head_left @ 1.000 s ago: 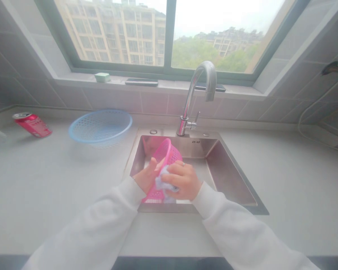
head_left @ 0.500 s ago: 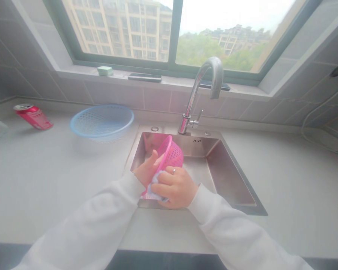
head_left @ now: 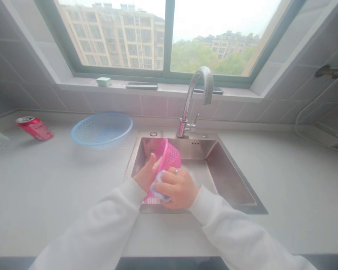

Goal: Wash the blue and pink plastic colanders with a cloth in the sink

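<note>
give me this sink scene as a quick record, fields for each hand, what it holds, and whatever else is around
place: kitchen counter with a steel sink under a window
left hand: grips pink basket, tipped on edge over the sink
right hand: closed on a pale cloth pressed against the basket
faucet: behind the sink, no water visible
counter, left: blue basket; red can
windowsill: green block; dark flat item

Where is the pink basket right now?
In the head view, the pink basket is tilted over the sink, below the tap, just left of the middle. The left hand holds it and the right hand presses a cloth against it.
</note>
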The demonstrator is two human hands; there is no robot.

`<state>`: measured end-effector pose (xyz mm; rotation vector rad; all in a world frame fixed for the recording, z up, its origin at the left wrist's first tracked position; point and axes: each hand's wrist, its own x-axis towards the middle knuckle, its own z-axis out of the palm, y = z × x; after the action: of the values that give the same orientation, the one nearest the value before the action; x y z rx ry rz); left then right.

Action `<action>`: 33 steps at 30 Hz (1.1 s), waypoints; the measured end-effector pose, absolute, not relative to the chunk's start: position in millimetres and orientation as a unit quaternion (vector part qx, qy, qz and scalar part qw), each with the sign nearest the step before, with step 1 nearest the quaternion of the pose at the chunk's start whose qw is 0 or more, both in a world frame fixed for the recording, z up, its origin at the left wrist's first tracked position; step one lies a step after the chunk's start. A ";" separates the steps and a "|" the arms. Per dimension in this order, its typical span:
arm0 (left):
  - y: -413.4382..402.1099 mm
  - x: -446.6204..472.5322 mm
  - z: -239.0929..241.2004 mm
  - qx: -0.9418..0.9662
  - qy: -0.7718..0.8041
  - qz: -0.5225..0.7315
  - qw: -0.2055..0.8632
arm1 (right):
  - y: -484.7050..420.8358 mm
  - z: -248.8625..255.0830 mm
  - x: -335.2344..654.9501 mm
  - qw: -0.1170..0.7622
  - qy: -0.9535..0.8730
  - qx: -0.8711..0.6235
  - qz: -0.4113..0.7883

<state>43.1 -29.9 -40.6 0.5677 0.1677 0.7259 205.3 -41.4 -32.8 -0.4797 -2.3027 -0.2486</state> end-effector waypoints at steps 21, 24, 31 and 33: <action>-32.7 41.4 -53.9 0.312 0.117 0.325 0.885 | -1.8 -34.3 236.7 0.448 -0.798 -0.401 0.035; -33.0 41.9 -59.0 0.333 0.116 0.293 0.888 | 19.7 -33.2 257.5 0.490 -0.675 -0.538 0.120; -28.7 39.2 -43.0 0.362 0.143 0.353 0.851 | 35.1 -43.3 272.6 0.568 -0.532 -0.578 0.244; -29.3 36.3 -35.5 0.373 0.134 0.375 0.838 | 35.7 -45.5 272.4 0.560 -0.535 -0.583 0.245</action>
<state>36.3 -29.3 -35.5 0.7894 0.2826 0.7929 272.4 35.7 -45.5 -1.3742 -1.2614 0.5785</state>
